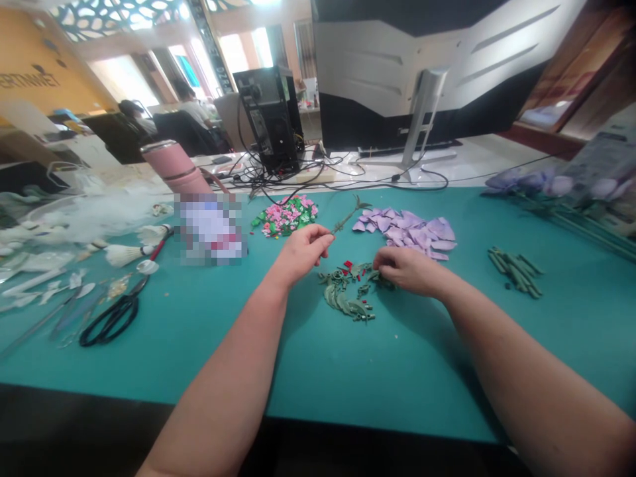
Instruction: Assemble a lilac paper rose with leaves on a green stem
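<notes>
My left hand point(303, 250) pinches a thin green artificial stem point(350, 215) that points up and to the right, with a small leafy tip. My right hand point(405, 268) rests fingers-down, closed over a small heap of green leaf pieces and red bits point(348, 295) on the teal mat point(348, 371); what it grips is hidden. Behind the hands lie a pile of lilac fabric petals point(410, 232) and a pile of pink and green bits point(287, 217).
Black scissors point(112, 318) and white feathery pieces point(122, 254) lie at the left, near a pink tumbler point(173, 165). Short green stem tubes point(517, 270) lie at the right, with lilac flowers point(546, 184) beyond. A monitor stand point(417, 126), computer tower point(271, 116) and cables stand behind.
</notes>
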### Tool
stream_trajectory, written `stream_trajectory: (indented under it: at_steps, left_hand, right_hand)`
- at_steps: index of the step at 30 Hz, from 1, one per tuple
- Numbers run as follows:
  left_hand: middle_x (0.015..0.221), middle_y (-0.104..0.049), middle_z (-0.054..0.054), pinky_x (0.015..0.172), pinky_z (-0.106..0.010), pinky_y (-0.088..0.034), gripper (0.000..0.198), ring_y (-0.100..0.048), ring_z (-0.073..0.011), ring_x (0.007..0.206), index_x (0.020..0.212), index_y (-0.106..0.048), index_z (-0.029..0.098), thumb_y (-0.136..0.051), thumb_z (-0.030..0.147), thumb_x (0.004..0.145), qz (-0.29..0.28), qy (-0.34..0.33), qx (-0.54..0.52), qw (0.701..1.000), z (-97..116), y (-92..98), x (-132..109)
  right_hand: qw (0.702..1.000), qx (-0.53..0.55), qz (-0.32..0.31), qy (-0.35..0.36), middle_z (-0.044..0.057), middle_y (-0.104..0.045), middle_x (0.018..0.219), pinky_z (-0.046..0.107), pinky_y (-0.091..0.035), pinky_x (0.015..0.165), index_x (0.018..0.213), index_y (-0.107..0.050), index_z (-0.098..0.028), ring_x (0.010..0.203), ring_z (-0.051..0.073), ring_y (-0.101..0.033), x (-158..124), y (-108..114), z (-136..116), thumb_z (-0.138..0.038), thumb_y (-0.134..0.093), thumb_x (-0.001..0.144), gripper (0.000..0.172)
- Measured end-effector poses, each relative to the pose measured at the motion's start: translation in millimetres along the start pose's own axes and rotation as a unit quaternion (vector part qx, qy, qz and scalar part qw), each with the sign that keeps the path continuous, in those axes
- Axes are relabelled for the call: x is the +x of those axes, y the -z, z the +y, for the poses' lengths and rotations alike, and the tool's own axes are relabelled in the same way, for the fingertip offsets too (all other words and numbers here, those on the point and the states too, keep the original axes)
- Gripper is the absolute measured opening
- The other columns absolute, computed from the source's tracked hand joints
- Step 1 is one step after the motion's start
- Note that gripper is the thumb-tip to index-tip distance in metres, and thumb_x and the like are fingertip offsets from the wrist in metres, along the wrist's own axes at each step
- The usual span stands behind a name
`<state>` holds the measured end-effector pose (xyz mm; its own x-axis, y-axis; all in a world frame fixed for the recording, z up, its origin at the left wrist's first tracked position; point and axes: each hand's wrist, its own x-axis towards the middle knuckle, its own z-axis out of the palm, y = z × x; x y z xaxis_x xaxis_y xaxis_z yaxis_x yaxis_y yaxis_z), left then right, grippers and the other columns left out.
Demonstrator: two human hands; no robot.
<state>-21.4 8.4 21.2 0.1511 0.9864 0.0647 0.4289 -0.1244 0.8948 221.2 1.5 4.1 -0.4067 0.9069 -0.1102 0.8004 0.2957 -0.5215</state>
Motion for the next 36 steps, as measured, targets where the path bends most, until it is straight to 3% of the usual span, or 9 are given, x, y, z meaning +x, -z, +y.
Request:
stream_trajectory:
  at_steps: [4, 7, 12, 17, 20, 23, 28, 33, 36]
  left_hand:
    - [0.064, -0.060, 0.003, 0.047, -0.020, -0.039, 0.020, -0.048, -0.0068, 0.047, 0.089, -0.060, 0.018, -0.060, 0.038, 0.085, 0.002, -0.004, 0.002, 1.000, 1, -0.6, -1]
    - [0.063, -0.059, 0.003, 0.046, -0.020, -0.039, 0.019, -0.048, -0.0068, 0.047, 0.090, -0.060, 0.018, -0.059, 0.036, 0.086, -0.001, -0.001, -0.001, 1.000, 2, -1.3, -1]
    - [0.062, -0.058, 0.002, 0.046, -0.019, -0.039, 0.018, -0.047, -0.0065, 0.047, 0.088, -0.060, 0.017, -0.059, 0.035, 0.086, 0.000, -0.003, -0.006, 1.000, 3, -1.8, -2]
    - [0.063, -0.059, 0.002, 0.047, -0.019, -0.039, 0.018, -0.047, -0.0068, 0.047, 0.089, -0.060, 0.017, -0.059, 0.035, 0.086, 0.000, -0.006, -0.006, 1.000, 2, -1.8, -1]
    - [0.063, -0.059, 0.002, 0.047, -0.020, -0.040, 0.017, -0.047, -0.0070, 0.048, 0.089, -0.060, 0.017, -0.059, 0.035, 0.086, 0.000, -0.005, -0.006, 1.000, 2, -2.1, -1]
    - [0.063, -0.059, 0.002, 0.047, -0.020, -0.040, 0.017, -0.048, -0.0071, 0.048, 0.089, -0.060, 0.017, -0.059, 0.034, 0.086, -0.001, -0.003, -0.004, 1.000, 3, -2.4, -2]
    - [0.062, -0.058, 0.003, 0.046, -0.020, -0.039, 0.016, -0.047, -0.0069, 0.047, 0.088, -0.060, 0.017, -0.059, 0.033, 0.086, -0.004, -0.005, -0.002, 1.000, 3, -2.2, -1]
    - [0.062, -0.058, 0.003, 0.046, -0.020, -0.039, 0.016, -0.047, -0.0069, 0.047, 0.089, -0.060, 0.017, -0.058, 0.033, 0.086, -0.003, -0.004, 0.001, 1.000, 2, -2.3, -1]
    - [0.062, -0.058, 0.003, 0.046, -0.019, -0.039, 0.017, -0.048, -0.0070, 0.047, 0.088, -0.060, 0.017, -0.059, 0.034, 0.086, -0.003, -0.003, 0.001, 1.000, 2, -2.5, -1]
  right_hand:
    - [0.998, -0.027, 0.043, 0.026, 0.005, -0.070, 0.088, 0.027, -0.041, 0.071, 0.092, -0.070, -0.020, 0.078, 0.017, -0.058, 1, -4, -6, -0.020, -0.049, 0.087, 0.021]
    - [0.988, -0.055, 0.084, 0.113, 0.008, -0.069, 0.096, 0.030, -0.040, 0.081, 0.100, -0.073, -0.019, 0.088, 0.020, -0.057, 5, -16, -10, -0.018, -0.048, 0.090, 0.027]
    - [0.963, -0.137, 0.057, 0.223, 0.010, -0.061, 0.093, 0.032, -0.037, 0.079, 0.117, -0.071, -0.022, 0.083, 0.020, -0.051, 6, -41, -20, -0.014, -0.043, 0.094, 0.038]
    - [0.957, -0.176, 0.029, 0.229, 0.010, -0.058, 0.091, 0.032, -0.034, 0.076, 0.106, -0.073, -0.022, 0.080, 0.019, -0.048, 4, -45, -21, -0.012, -0.042, 0.093, 0.035]
    - [0.964, -0.163, 0.044, 0.205, 0.010, -0.058, 0.090, 0.032, -0.034, 0.075, 0.099, -0.073, -0.019, 0.079, 0.019, -0.047, 4, -40, -18, -0.011, -0.042, 0.093, 0.033]
    - [0.963, -0.159, 0.058, 0.209, 0.011, -0.059, 0.096, 0.032, -0.034, 0.075, 0.112, -0.072, -0.023, 0.080, 0.020, -0.046, 4, -40, -20, -0.011, -0.041, 0.093, 0.037]
    - [0.949, -0.183, 0.027, 0.254, 0.010, -0.058, 0.102, 0.035, -0.031, 0.075, 0.121, -0.069, -0.036, 0.085, 0.022, -0.045, 0, -47, -30, -0.013, -0.045, 0.093, 0.043]
    - [0.959, -0.179, 0.036, 0.218, 0.010, -0.057, 0.095, 0.034, -0.031, 0.074, 0.108, -0.073, -0.028, 0.081, 0.021, -0.044, -1, -41, -27, -0.010, -0.044, 0.091, 0.038]
    - [0.959, -0.142, 0.033, 0.242, 0.009, -0.057, 0.094, 0.033, -0.032, 0.077, 0.105, -0.074, -0.027, 0.082, 0.020, -0.045, -2, -38, -26, -0.011, -0.044, 0.092, 0.037]
